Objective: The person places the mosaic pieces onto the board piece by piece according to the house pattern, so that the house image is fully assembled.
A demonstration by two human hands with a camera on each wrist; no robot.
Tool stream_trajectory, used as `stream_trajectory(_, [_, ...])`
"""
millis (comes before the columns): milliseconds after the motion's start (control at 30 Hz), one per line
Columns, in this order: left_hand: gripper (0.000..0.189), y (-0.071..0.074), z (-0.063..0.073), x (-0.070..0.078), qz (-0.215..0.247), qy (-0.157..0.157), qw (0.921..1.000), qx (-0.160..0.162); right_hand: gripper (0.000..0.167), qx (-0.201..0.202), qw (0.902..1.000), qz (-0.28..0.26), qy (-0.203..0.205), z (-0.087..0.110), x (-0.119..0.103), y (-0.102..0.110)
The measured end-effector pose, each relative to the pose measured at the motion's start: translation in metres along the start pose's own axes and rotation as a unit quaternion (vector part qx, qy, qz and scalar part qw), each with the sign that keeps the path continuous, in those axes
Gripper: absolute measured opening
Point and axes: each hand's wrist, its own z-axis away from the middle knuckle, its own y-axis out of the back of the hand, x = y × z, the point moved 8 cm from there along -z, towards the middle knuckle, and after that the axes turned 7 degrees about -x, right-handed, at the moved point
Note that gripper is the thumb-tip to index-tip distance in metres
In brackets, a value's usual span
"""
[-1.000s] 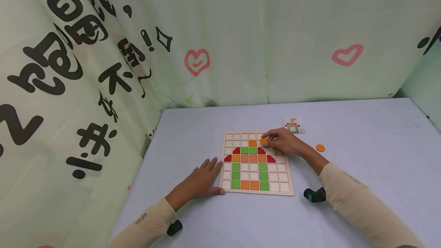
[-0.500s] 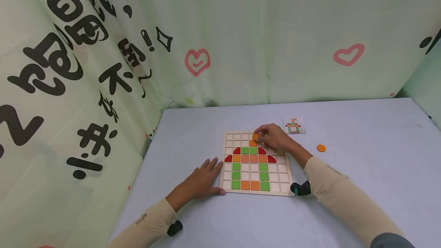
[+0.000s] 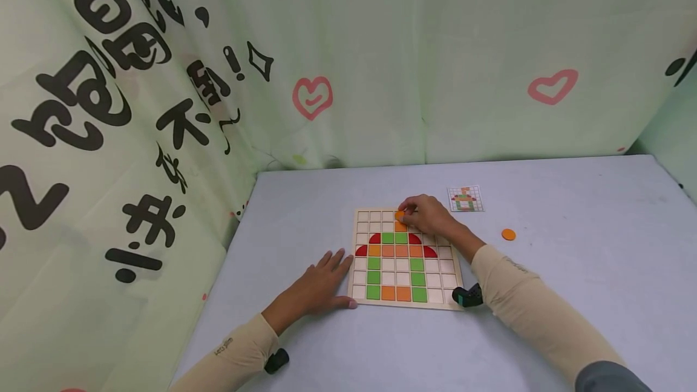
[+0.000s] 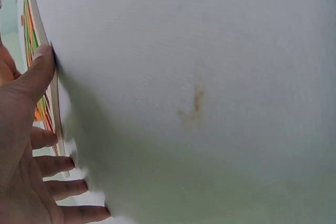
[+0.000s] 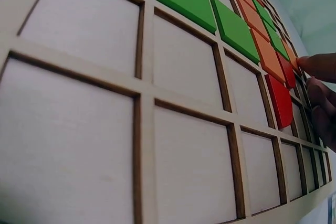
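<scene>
A square wooden grid board (image 3: 434,280) lies on the table, with red, green and orange pieces forming a figure in its cells. My right hand (image 3: 429,216) is over the far edge, pinching a round orange disc (image 3: 400,215) at the top row, just above an orange square (image 3: 400,227). In the right wrist view, its fingertips (image 5: 312,66) show at the far end of the pieces. At the board's left side rests my left hand (image 3: 321,286), fingers spread; its thumb (image 4: 42,61) touches the board's edge in the left wrist view.
Another orange disc (image 3: 509,235) lies on the table right of the board. Behind the board is a small card (image 3: 465,198) printed with a similar figure. A pale curtain (image 3: 370,77) with hearts and lettering hangs along the table's far edge.
My right hand has moved left with the orange disc, from beside the orange square to the cell above it. My left hand stays still.
</scene>
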Motion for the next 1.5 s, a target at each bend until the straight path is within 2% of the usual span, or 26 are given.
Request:
stream_trajectory(400, [0.098,0.002,-0.001,0.002,-0.012,-0.007,0.9999,0.007,0.033,-0.008,0.9989,0.039,-0.025,0.003,-0.003,0.008])
stream_trajectory(600, [0.098,0.002,-0.002,0.002,-0.019,-0.009,0.9997,0.008,0.036,-0.016,0.9995,0.021,-0.019,0.008,-0.003,0.010])
stream_trajectory(733, [0.098,0.002,-0.002,0.002,-0.017,-0.008,0.9998,0.007,0.036,-0.015,0.9994,0.030,-0.003,0.015,-0.002,0.014])
stream_trajectory(933, [0.098,0.003,-0.001,0.003,-0.010,-0.006,0.9999,0.005,0.031,-0.001,0.9991,0.039,0.018,0.034,0.005,0.027])
stream_trajectory(1133, [0.099,0.001,0.000,0.002,-0.012,-0.002,0.9999,0.005,0.029,0.021,0.9980,0.052,0.030,0.059,0.020,0.043])
stream_trajectory(1500, [0.099,-0.002,-0.001,0.001,-0.012,0.000,0.9999,0.006,0.035,0.047,0.9950,0.086,-0.019,0.110,0.060,0.079])
